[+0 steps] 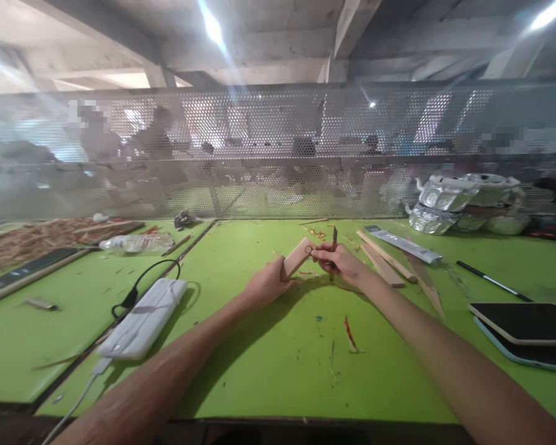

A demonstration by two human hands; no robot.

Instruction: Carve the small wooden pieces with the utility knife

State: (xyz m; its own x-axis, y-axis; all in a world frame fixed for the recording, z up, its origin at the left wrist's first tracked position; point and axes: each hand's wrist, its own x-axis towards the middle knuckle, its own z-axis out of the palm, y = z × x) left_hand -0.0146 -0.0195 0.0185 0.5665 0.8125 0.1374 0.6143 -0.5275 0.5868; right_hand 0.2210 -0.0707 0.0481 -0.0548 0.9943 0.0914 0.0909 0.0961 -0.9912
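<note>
Over the middle of the green table, my left hand [271, 281] grips the lower end of a small flat wooden block [297, 258], which is tilted up to the right. A dark ring-shaped mark is on the block's upper right part. My right hand [340, 261] is closed round a slim dark tool [334, 240] that stands roughly upright; its exact kind is too small to tell. The right thumb and fingertips meet the block's right edge beside the ring mark. Fingers hide the middle of the tool.
Right of my hands lie wooden strips [382, 266], a silvery packet [403, 243], a black pen [491, 279] and phones [523, 322]. Leftward are a white power bank [143, 318] with cables, a plastic bottle [136, 243] and wood shavings [32, 238]. A perforated screen [269, 123] borders the back.
</note>
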